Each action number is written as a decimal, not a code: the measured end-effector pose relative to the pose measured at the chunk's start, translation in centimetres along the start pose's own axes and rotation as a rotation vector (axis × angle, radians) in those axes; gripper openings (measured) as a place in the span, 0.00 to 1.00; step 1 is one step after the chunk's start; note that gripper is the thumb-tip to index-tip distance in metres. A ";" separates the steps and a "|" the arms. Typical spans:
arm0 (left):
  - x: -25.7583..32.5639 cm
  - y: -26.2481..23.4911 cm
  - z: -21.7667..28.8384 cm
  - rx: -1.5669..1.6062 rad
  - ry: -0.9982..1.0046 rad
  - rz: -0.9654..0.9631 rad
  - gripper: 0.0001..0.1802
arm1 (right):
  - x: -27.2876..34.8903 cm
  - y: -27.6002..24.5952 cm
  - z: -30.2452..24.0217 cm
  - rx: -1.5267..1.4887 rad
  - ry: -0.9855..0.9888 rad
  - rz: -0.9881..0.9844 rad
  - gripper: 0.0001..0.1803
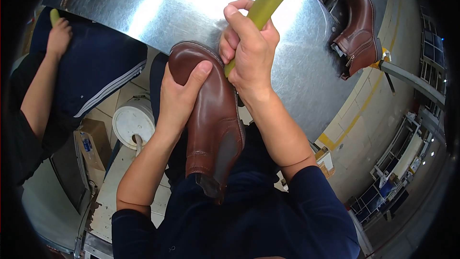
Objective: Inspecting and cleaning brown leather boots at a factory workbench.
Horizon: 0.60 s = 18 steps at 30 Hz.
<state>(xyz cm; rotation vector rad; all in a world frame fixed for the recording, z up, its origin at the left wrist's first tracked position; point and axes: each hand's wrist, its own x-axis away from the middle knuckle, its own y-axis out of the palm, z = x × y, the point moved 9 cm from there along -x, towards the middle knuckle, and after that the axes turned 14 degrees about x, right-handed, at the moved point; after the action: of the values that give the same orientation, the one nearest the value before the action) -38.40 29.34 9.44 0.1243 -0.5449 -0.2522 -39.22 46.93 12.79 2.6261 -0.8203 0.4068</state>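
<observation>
A brown leather ankle boot (211,100) with a dark elastic side panel lies across my lap, its toe up against the edge of the metal table. My left hand (177,93) is closed round the front of the boot, with the thumb pressed on the upper. In my right hand (254,50) is a thick, rounded olive-green stick (270,2), slanting up to the right. The stick's lower end meets the boot's side along the sole edge near the toe. Whether that end has a blade or tip is hidden.
The shiny metal table (297,91) spans the far side. Another brown boot (359,31) with a zip is at its right edge. At left, a co-worker's hand (58,38) grips a similar green stick. A white lidded bucket (133,122) and a cardboard box (93,146) stand below.
</observation>
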 end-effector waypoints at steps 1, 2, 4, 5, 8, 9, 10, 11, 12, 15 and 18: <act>0.0 0.3 0.3 -0.014 0.018 -0.010 0.25 | 0.0 0.3 0.1 -0.001 -0.002 0.001 0.12; 0.0 0.6 0.7 -0.031 0.038 -0.022 0.25 | -0.2 0.8 0.1 -0.001 -0.040 0.001 0.12; -0.2 0.5 0.5 -0.012 0.005 -0.034 0.25 | -0.5 1.9 -0.2 0.094 -0.182 0.009 0.12; -0.2 0.5 0.2 0.009 -0.031 -0.041 0.24 | -0.6 1.9 -0.1 0.104 -0.193 -0.001 0.12; 0.1 0.2 -0.5 0.114 -0.044 -0.025 0.24 | -0.4 0.6 -1.2 -0.008 -0.164 0.011 0.12; 0.2 0.0 -0.6 0.127 -0.053 -0.012 0.24 | -0.2 -0.2 -1.6 -0.117 -0.113 0.017 0.12; 0.4 0.3 -0.4 0.119 -0.051 -0.019 0.24 | -0.1 -1.7 -2.1 -0.186 -0.090 0.038 0.12; 0.4 0.5 -0.3 0.126 -0.085 -0.041 0.24 | 0.4 -2.8 -2.4 -0.162 -0.085 0.027 0.13; 0.4 0.7 -0.4 0.134 -0.120 -0.062 0.25 | 1.0 -3.6 -2.3 -0.138 -0.079 0.016 0.13; 0.3 0.4 -0.7 0.099 -0.096 -0.036 0.29 | 3.2 -4.7 0.8 -0.154 0.055 0.015 0.12; 0.2 0.4 -0.8 0.037 -0.082 0.006 0.33 | 3.8 -5.0 2.2 -0.199 0.084 0.044 0.11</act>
<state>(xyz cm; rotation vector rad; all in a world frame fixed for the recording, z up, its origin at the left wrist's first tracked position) -37.74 29.74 8.98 0.1491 -0.6313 -0.2420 -32.94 48.00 11.00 2.3949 -0.8469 0.4209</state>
